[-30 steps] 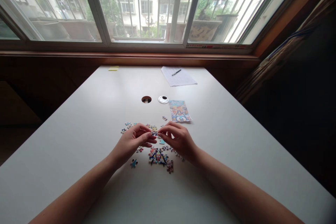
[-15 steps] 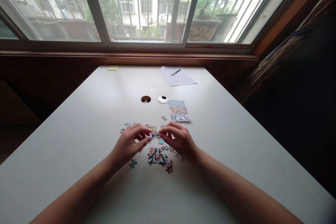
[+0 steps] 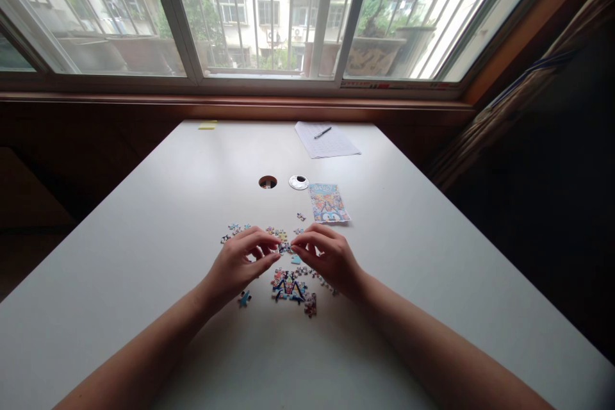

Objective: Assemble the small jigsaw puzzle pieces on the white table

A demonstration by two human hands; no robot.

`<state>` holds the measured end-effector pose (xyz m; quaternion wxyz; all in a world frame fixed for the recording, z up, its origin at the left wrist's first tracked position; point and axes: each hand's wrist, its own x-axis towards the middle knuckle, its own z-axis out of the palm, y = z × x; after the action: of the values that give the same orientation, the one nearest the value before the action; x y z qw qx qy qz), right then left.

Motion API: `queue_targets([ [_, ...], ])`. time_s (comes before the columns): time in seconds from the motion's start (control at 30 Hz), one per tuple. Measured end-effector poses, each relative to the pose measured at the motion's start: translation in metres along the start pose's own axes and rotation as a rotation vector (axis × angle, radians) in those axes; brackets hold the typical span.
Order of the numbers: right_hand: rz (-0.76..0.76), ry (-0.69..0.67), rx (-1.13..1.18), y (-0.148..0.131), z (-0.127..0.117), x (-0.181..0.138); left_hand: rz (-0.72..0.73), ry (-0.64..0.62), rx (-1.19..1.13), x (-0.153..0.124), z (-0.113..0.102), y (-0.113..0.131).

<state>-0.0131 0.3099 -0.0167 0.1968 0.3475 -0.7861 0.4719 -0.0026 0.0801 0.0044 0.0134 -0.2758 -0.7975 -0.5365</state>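
My left hand (image 3: 246, 259) is curled into a pinch above loose jigsaw pieces (image 3: 282, 235). A small jigsaw piece (image 3: 283, 248) shows at its thumb and index fingertips. Just across from it, my right hand (image 3: 327, 256) also pinches, its thumb and index tips pressed close together; whatever they hold is too small and hidden to make out. Below the hands lies a joined section of the puzzle (image 3: 288, 286) with dark blue zigzag shapes. A reddish joined bit (image 3: 311, 304) sits at its lower right, and a blue piece (image 3: 245, 298) lies to its left.
A printed picture sheet (image 3: 329, 203) lies beyond my right hand. Farther back are a round cable hole (image 3: 268, 182), its metal cover (image 3: 298, 182), and paper (image 3: 327, 141) with a pen (image 3: 323, 133). Yellow strips (image 3: 207, 125) mark the white table's (image 3: 144, 224) far edge.
Both hands stay in nearly the same place, still pinching. The fingertips have shifted very slightly, along with a small shift of the whole view; the pieces on the table look unmoved.
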Motion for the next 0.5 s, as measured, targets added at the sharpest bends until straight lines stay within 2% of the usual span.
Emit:
queue_targets([
  [0.5,-0.027,0.013,0.007,-0.0033,0.0004,-0.0008,0.062,0.027,0.034,0.0006,-0.0002,-0.002],
])
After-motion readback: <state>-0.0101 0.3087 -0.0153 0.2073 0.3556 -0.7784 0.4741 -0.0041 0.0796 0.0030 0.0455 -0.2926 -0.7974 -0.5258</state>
